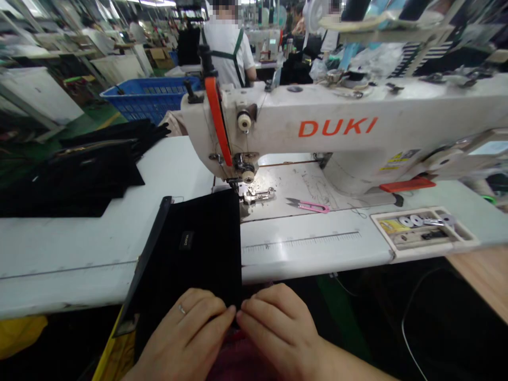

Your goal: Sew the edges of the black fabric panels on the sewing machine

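Note:
A black fabric panel (210,227) with a small label (186,241) lies over the front edge of the sewing table. Its far right corner reaches the needle area of the white sewing machine (278,111). My left hand (194,323), wearing a ring, is closed on the panel's near right edge. Close against it, my right hand (278,323) pinches the same edge, fingertips almost touching the left ones. A dark strip (153,243) runs along the panel's left side. The part of the cloth under my fingers is hidden.
Pink-handled thread snips (307,205) lie on the machine bed. To the right, a tray (424,233) holds bobbins and small parts. Black fabric pieces (79,169) are stacked at left. Behind stand a blue basket (151,98) and a person in white (226,47).

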{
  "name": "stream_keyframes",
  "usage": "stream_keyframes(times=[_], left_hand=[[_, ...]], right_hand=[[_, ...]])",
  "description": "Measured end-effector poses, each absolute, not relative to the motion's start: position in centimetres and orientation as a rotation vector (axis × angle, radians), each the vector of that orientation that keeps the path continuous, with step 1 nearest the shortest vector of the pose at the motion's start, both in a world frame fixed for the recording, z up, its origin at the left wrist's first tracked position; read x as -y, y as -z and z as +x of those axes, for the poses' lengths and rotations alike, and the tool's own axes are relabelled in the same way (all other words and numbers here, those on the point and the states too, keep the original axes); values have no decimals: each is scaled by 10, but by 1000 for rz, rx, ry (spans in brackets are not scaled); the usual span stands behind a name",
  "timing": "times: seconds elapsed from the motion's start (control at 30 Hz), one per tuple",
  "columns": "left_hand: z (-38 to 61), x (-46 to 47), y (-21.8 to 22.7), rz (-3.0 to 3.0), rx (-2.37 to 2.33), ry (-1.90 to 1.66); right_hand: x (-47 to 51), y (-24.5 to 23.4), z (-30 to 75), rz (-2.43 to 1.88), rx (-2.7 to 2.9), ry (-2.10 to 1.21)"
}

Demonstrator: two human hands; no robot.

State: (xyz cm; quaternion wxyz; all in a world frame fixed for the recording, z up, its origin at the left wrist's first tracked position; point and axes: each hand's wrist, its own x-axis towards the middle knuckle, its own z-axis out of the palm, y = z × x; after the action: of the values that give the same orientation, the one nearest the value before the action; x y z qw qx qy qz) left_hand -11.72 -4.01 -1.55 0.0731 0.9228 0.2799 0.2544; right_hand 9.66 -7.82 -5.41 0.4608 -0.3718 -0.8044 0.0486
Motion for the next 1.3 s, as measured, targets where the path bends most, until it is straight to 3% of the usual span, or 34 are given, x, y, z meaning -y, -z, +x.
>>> stream_keyframes(times=[0.13, 0.3, 0.93, 1.3], left_hand=[[-112, 20, -6, 2971, -804, -545], [-108, -6, 9, 3162, -914, -284], [-105, -46, 8, 2727, -535, -715], [-110, -74, 18, 2758, -591, -570]], right_hand=[[68, 52, 96, -877, 1991, 1], [54, 47, 97, -853, 2045, 95], [-7, 45, 111, -787, 2220, 46], [-36, 30, 122, -852, 2347, -48]])
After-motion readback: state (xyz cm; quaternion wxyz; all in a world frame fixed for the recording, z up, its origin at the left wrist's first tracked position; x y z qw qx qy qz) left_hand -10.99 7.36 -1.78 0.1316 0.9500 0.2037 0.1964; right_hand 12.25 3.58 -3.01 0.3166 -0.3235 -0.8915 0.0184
